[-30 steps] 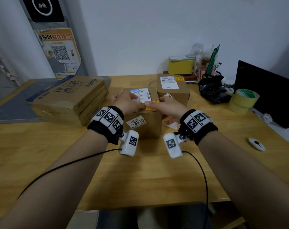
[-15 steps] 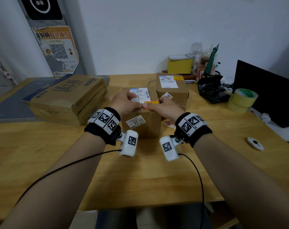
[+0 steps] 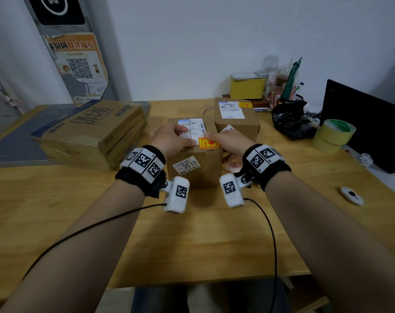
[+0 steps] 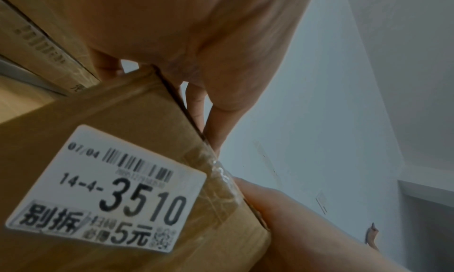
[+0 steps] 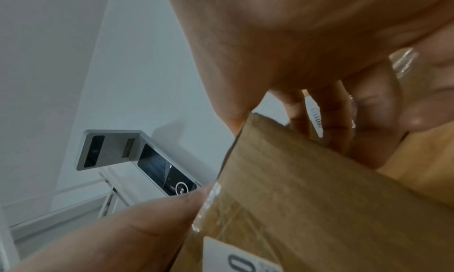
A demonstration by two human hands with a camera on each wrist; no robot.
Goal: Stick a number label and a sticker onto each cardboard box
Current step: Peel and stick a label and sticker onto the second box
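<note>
A small cardboard box stands on the wooden table, directly in front of the person, both hands upon it. The left hand lies over the box's top left, fingers bent down over the white shipping label and the far left edge; from the left wrist, its fingers extend along the top edge. The right hand grips the box's right side, fingers curled down that side, thumb pressing on the top just beside the orange sticker near the front edge. A number label reading 3510 sits on the box's front face. A second box, bearing its own label and sticker, stands just behind and to the right. Flat cartons are stacked to the left; tape rolls lie well to the right, before a dark screen.
</note>
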